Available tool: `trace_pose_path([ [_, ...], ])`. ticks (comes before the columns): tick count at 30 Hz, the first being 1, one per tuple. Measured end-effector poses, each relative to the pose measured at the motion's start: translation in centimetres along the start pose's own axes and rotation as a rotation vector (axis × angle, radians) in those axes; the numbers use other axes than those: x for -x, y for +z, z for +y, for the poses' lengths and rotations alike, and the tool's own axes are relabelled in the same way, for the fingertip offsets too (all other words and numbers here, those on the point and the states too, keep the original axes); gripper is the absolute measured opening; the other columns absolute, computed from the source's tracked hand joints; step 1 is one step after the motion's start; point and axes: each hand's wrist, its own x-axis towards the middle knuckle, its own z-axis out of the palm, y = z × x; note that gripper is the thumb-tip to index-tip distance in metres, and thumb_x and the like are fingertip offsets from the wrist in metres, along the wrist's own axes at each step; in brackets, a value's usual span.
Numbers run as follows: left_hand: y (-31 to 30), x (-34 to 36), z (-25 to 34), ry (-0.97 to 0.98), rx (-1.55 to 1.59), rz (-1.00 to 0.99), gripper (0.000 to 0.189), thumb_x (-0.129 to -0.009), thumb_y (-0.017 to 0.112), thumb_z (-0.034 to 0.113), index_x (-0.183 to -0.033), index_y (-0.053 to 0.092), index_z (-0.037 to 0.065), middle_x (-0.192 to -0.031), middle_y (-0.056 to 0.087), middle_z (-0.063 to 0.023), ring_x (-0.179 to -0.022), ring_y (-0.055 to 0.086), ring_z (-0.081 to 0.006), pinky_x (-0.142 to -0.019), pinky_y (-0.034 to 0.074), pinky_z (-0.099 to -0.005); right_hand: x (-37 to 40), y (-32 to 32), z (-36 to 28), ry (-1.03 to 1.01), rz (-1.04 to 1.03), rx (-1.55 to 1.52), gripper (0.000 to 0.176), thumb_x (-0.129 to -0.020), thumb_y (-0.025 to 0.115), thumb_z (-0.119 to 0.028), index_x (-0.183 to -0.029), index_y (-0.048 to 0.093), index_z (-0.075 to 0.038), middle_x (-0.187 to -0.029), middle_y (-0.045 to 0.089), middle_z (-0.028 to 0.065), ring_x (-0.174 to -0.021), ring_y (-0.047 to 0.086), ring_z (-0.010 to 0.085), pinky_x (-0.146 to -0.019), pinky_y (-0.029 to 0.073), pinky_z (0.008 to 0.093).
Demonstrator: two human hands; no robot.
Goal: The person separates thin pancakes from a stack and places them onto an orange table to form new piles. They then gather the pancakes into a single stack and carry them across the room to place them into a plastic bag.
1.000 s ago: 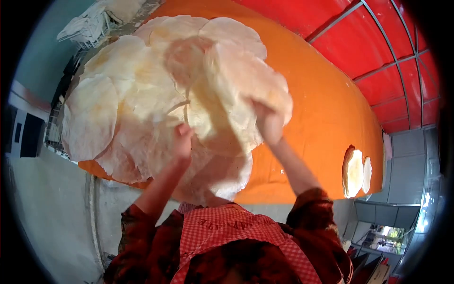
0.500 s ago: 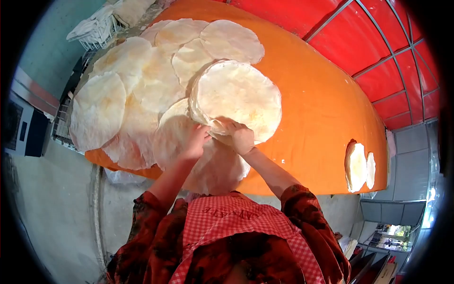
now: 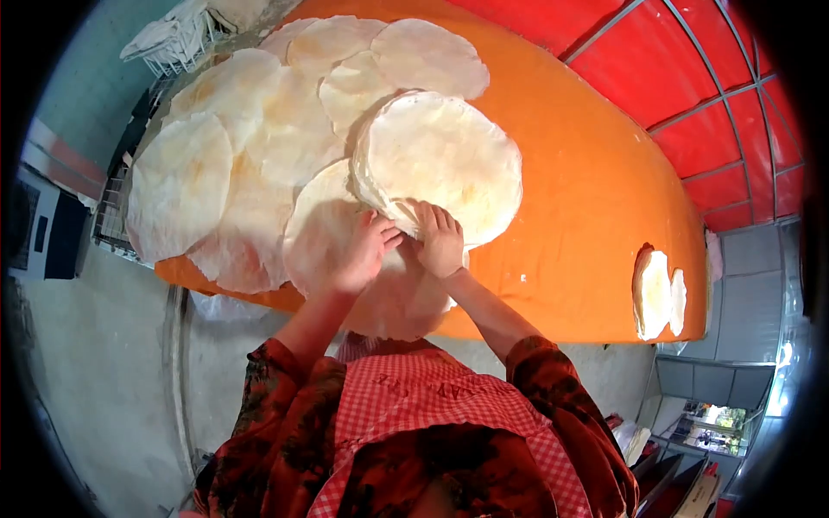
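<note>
A thick stack of thin round flatbreads [image 3: 440, 160], pale with faint browned patches, lies on the orange cloth in front of me. My right hand [image 3: 442, 242] rests on its near edge, fingers stretched out over the top sheet. Just left of it, my left hand [image 3: 370, 246] is at the stack's lower left rim, fingers loosely bent and apart. Under my forearms a single flatbread [image 3: 393, 302] hangs toward the near table edge. Many overlapping flatbreads [image 3: 285, 129] spread out to the left and behind the stack.
The orange cloth [image 3: 587, 207] covers the large table. Two small piles of flatbread [image 3: 654, 293] stand at its far right end. A white wire basket with cloths [image 3: 177, 39] is at the back left. Red panels [image 3: 639, 78] line the far side.
The pinched near edge of the top flatbread now lies flatter on the stack. My right hand's fingers have straightened over it, and my left hand has loosened at the rim. The view has shifted slightly.
</note>
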Motion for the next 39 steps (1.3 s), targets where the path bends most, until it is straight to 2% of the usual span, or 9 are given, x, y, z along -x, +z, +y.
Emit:
trace_pose_path([
  [6,-0.2,2.5,-0.4,0.001,0.017,-0.094,0.039,-0.094,0.051,0.015,-0.131,0.041,0.009,-0.127,0.054,-0.0107,-0.118,0.055,-0.0291,-0.094,0.048,-0.0402,0.0,1.9,1.8,-0.019,0.104,0.037,0.052,-0.068,0.071,-0.013,-0.119,0.059,-0.015,-0.107,0.067,0.0060,-0.102,0.063,0.0267,-0.087,0.049,0.0398],
  [9,-0.4,7.4,-0.5,0.193,-0.366,0.050,0.039,-0.090,0.057,0.017,-0.126,0.047,0.007,-0.124,0.054,-0.0116,-0.109,0.058,-0.0276,-0.089,0.050,-0.0392,-0.4,3.5,2.5,-0.079,0.292,0.031,0.031,-0.073,0.069,-0.019,-0.104,0.067,-0.021,-0.092,0.070,0.0014,-0.085,0.067,0.0218,-0.071,0.054,0.0354],
  [12,-3.5,12.8,-0.8,0.676,-1.361,0.273,0.043,-0.081,0.067,0.018,-0.120,0.053,0.005,-0.118,0.053,-0.0133,-0.103,0.056,-0.0295,-0.087,0.047,-0.0433,-0.9,3.9,3.0,-0.109,0.310,0.003,0.021,-0.075,0.069,-0.025,-0.096,0.070,-0.023,-0.083,0.070,-0.0009,-0.072,0.068,0.0189,-0.060,0.054,0.0338],
  [17,-5.8,18.8,0.0,0.684,-1.958,0.435,0.044,-0.070,0.068,0.016,-0.111,0.059,0.009,-0.113,0.050,-0.0154,-0.101,0.049,-0.0388,-0.082,0.042,-0.0508,-5.0,2.6,6.1,-0.029,-0.167,0.142,0.025,-0.082,0.058,-0.022,-0.105,0.070,-0.026,-0.083,0.070,0.0088,-0.076,0.068,0.0291,-0.065,0.055,0.0434],
  [20,-7.7,17.9,-0.1,0.725,-1.938,0.394,0.042,-0.068,0.068,0.016,-0.109,0.060,0.011,-0.112,0.048,-0.0149,-0.100,0.048,-0.0384,-0.079,0.042,-0.0505,-8.7,-5.9,3.8,-0.030,-0.062,0.125,0.025,-0.080,0.055,-0.010,-0.100,0.070,-0.013,-0.084,0.069,0.0142,-0.081,0.067,0.0322,-0.072,0.054,0.0443],
  [24,-8.8,17.3,0.8,0.764,-1.865,0.309,0.040,-0.067,0.069,0.017,-0.105,0.061,0.009,-0.112,0.049,-0.0152,-0.100,0.049,-0.0386,-0.078,0.043,-0.0498,-4.8,-13.6,-4.6,-0.130,0.048,0.186,0.026,-0.080,0.053,-0.009,-0.099,0.071,-0.012,-0.084,0.069,0.0144,-0.073,0.067,0.0288,-0.061,0.052,0.0405],
  [29,-10.7,17.9,1.6,0.948,-1.712,0.180,0.044,-0.064,0.071,0.011,-0.107,0.059,0.006,-0.108,0.048,-0.0169,-0.099,0.049,-0.0387,-0.078,0.043,-0.0502,7.1,-3.8,-11.3,-0.216,0.162,-0.040,0.031,-0.079,0.056,-0.005,-0.106,0.070,-0.013,-0.085,0.069,0.0091,-0.069,0.066,0.0268,-0.059,0.053,0.0379],
  [36,-14.9,16.5,0.1,0.428,-0.814,0.261,0.043,-0.080,0.067,0.006,-0.116,0.045,0.003,-0.093,0.057,-0.0142,-0.083,0.061,-0.0250,-0.075,0.049,-0.0340,8.5,-3.1,-13.1,-0.079,-0.108,0.073,0.050,-0.077,0.053,-0.002,-0.121,0.065,-0.024,-0.089,0.070,0.0024,-0.072,0.067,0.0196,-0.060,0.053,0.0307],
  [39,-14.6,16.0,1.3,0.443,-0.889,0.308,0.032,-0.084,0.062,0.003,-0.111,0.045,-0.001,-0.089,0.061,-0.0115,-0.080,0.063,-0.0230,-0.075,0.051,-0.0344,7.8,-4.3,-15.3,-0.092,-0.009,0.057,0.047,-0.075,0.054,-0.002,-0.117,0.065,-0.020,-0.085,0.069,0.0026,-0.069,0.066,0.0202,-0.057,0.053,0.0330],
])
